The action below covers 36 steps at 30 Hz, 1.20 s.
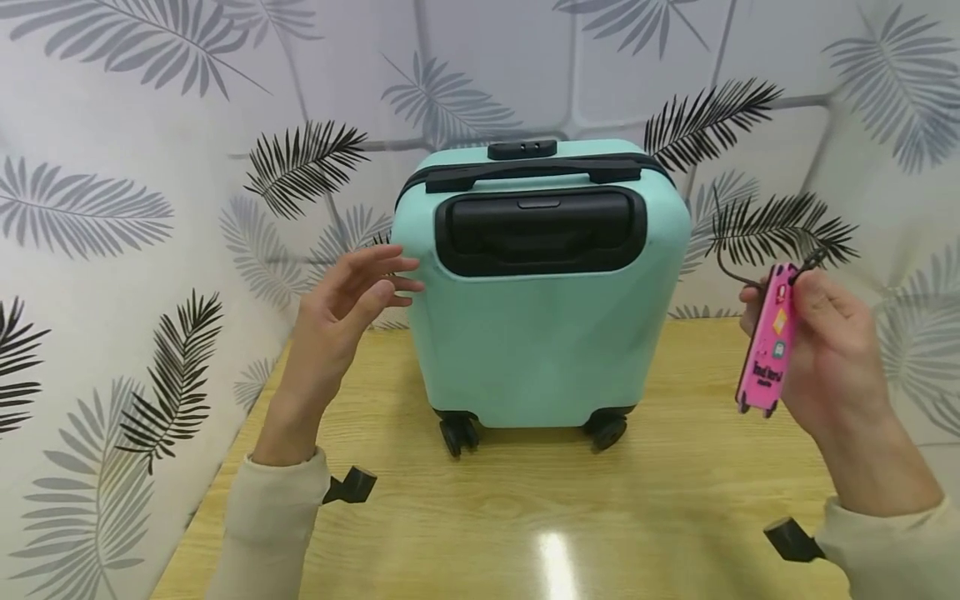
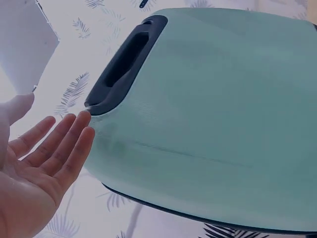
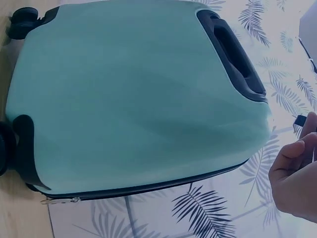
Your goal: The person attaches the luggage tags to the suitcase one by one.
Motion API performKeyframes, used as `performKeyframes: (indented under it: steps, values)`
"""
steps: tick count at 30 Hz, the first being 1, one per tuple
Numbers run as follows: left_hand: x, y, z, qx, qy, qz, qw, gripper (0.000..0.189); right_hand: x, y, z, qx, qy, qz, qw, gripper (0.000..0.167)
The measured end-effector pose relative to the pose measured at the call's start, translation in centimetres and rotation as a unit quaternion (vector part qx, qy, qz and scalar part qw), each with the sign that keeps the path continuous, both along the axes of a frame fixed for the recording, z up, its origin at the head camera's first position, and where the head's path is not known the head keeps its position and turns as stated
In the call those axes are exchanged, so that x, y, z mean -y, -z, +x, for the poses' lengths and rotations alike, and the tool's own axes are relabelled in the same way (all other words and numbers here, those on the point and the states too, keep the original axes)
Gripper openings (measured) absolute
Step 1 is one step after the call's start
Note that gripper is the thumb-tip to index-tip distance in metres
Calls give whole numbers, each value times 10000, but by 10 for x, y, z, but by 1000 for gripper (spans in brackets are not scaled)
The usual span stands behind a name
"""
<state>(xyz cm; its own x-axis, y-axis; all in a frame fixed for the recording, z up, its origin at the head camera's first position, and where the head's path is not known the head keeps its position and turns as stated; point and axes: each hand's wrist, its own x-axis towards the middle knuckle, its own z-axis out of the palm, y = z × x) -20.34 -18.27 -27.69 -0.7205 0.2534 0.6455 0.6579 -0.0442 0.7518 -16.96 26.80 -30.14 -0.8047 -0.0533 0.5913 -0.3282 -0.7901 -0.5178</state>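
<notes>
A mint-green suitcase (image 1: 540, 350) stands upright on its black wheels, with its black pull handle (image 1: 540, 225) pushed down in its recess. Beside its upper left edge is my left hand (image 1: 341, 312), fingers extended toward the shell and nothing in them; the left wrist view shows the palm and spread thumb. Out to the right, my right hand (image 1: 836, 350) holds a pink luggage tag (image 1: 768, 342) between thumb and fingers. Small coloured pictures and dark lettering mark the tag, and a dark strap (image 1: 729, 268) loops from its top. The right wrist view shows hardly any of the tag.
The suitcase rests on a wooden table (image 1: 487, 517), close to a backdrop (image 1: 187, 217) printed with grey and black leaves. On its top are a black carry handle (image 1: 532, 169) and a combination lock (image 1: 522, 149). A zip pull (image 3: 60, 200) hangs at its side.
</notes>
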Motion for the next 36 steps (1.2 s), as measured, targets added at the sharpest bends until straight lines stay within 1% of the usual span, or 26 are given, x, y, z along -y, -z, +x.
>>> performKeyframes:
  steps: [3,5,10,12,14,15,17,24,25,26,27,29,32,34,36]
  values:
    - [-3,-9,-4,-94,-41,31,9999,35,3,-8,-3,-112,-92,67,9999,36]
    - [-5,-15,-6,-143,-75,6,9999,35,5,-14,-5,-86,-129,111,9998,35]
    - [-13,-30,-9,-322,-165,-109,9993,35,18,-32,-7,186,576,500,9969,28]
    - [-17,-35,-10,-385,-156,-139,9990,35,24,-38,-8,211,861,636,9940,26]
    - [-20,-40,-11,-412,-132,-164,9989,35,28,-43,-9,180,956,679,9929,25]
    - [-22,-43,-11,-416,-115,-166,9989,35,29,-44,-10,177,892,601,9940,25]
    - [-25,-47,-11,-443,-111,-205,9987,36,31,-47,-11,188,1040,692,9920,25]
    - [-36,-58,-12,-576,-221,-350,9975,35,32,-52,-18,228,543,430,9973,26]
    - [-38,-59,-13,-650,-252,-376,9969,35,34,-53,-18,214,556,479,9971,26]
    - [-40,-61,-15,-750,-299,-417,9959,35,37,-55,-18,194,698,624,9954,26]
    - [-43,-62,-17,-869,-367,-481,9944,35,40,-57,-19,172,850,772,9932,27]
    - [-47,-64,-22,-1258,-486,-663,9886,34,45,-59,-20,177,971,972,9904,27]
    - [-55,-65,-28,-1878,-650,-969,9753,34,53,-62,-22,241,1102,1231,9860,26]
    - [-61,-66,-31,-2249,-688,-1160,9650,36,56,-62,-23,313,1022,1223,9867,25]
    - [-67,-68,-32,-2459,-709,-1293,9580,38,61,-64,-23,344,1090,1275,9852,25]
